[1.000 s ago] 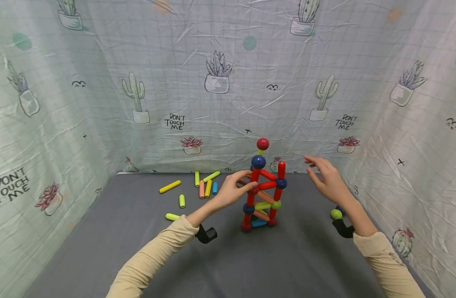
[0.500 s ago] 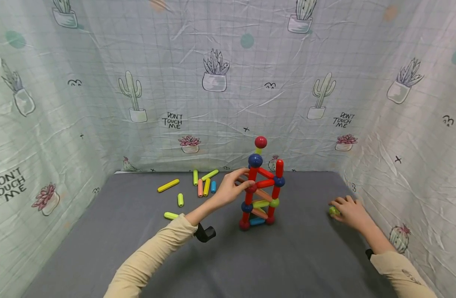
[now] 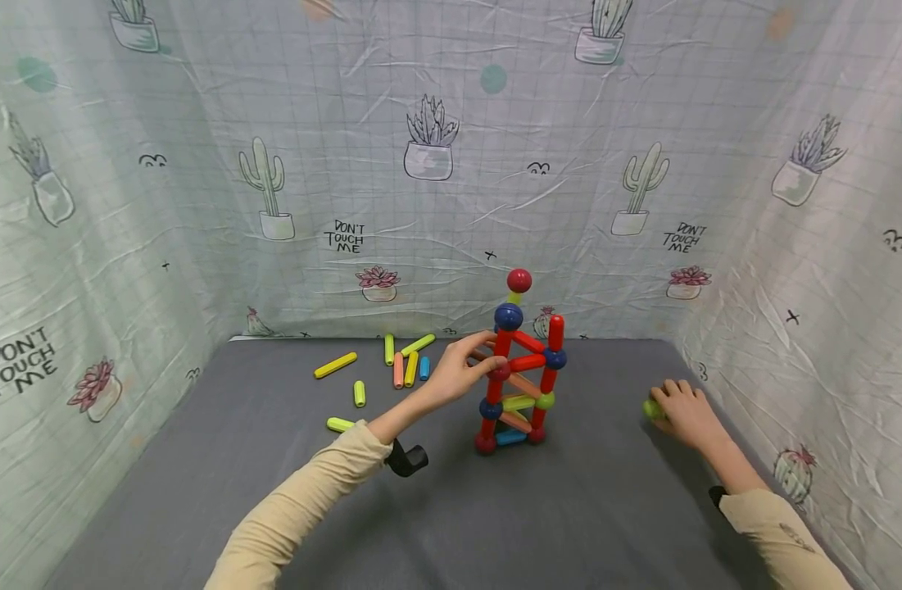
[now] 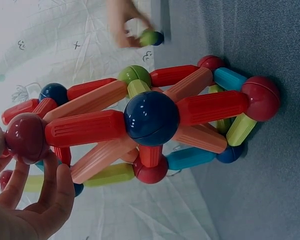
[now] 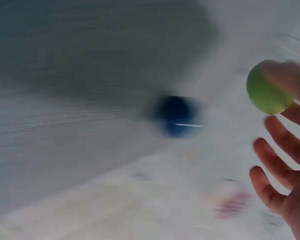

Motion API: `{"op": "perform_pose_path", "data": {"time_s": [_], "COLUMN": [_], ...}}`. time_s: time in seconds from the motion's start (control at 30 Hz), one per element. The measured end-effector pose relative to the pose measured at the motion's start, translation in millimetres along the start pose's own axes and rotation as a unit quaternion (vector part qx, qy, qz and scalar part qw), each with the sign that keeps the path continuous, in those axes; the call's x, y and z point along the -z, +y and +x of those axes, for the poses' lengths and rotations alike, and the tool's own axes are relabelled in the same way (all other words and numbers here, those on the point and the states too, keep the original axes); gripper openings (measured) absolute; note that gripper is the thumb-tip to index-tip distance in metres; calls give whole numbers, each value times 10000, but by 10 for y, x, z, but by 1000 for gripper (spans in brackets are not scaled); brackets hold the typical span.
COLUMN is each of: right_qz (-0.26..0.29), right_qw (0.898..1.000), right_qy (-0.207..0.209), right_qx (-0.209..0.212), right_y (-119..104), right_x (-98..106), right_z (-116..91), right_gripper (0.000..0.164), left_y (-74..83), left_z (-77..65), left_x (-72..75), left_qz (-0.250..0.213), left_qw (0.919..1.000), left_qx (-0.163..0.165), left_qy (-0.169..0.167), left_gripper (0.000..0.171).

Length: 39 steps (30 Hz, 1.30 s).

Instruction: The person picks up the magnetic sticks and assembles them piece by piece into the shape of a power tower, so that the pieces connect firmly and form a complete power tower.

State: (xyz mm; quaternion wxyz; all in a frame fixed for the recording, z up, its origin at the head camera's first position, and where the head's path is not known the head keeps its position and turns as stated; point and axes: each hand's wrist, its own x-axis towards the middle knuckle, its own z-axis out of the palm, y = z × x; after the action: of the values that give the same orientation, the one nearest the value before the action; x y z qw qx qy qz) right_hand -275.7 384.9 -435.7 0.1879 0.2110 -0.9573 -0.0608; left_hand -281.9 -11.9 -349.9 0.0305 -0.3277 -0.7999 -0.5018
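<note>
My L hand [image 3: 456,377], ctr of the head view, has thumb + fingers clamped on a red ball [image 4: 27,138] of the rod-and-ball tower [image 3: 528,362], which stands just right of frame ctr on the grey tabletop [image 3: 605,508]. My R hand [image 3: 688,412], right side of frame below mid-ht, pinches a green ball [image 5: 267,92], w/ the other fingers spread apart. Blurry blue ball [image 5: 177,116] mid-frame in R wrist cam. Loose rods [image 3: 336,365], approx 8, lie left of ctr.

Cloth-screened booth: wrinkled cactus-print fabric [image 3: 333,106] on three sides of grey surface [image 3: 568,516]; kind of building unclear.
</note>
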Motion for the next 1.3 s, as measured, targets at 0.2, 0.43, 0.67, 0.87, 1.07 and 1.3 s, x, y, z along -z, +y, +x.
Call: {"op": "perform_pose_path", "data": {"time_s": [0.2, 0.43, 0.67, 0.87, 1.07, 1.3], "right_qz": [1615, 2494, 2658, 2695, 3553, 4726], "right_qw": [9782, 9396, 9413, 9413, 9191, 8776], "right_qy": [1286, 2204, 1828, 1828, 1669, 733], "right_qx": [205, 795, 993, 893, 328, -325], "right_y": [-322, -792, -1010, -1026, -1065, -1170], "right_x": [800, 1509, 1515, 1396, 1217, 926], "right_z": [572, 1006, 1176, 1168, 1119, 1027], "right_gripper": [39, 50, 41, 41, 51, 41], "left_y": [-51, -52, 146, 306, 289, -128], "left_z": [-13, -18, -81, -138, -159, -222], "left_x": [4, -9, 33, 83, 92, 156], "left_qz": [57, 113, 126, 141, 109, 61], "left_qw": [10000, 9999, 9999, 9998, 9998, 9986], "left_qx": [0, 0, 83, 95, -78, -122], "left_qy": [27, 56, -36, -42, 112, 508], "left_gripper": [39, 40, 39, 38, 37, 27]}}
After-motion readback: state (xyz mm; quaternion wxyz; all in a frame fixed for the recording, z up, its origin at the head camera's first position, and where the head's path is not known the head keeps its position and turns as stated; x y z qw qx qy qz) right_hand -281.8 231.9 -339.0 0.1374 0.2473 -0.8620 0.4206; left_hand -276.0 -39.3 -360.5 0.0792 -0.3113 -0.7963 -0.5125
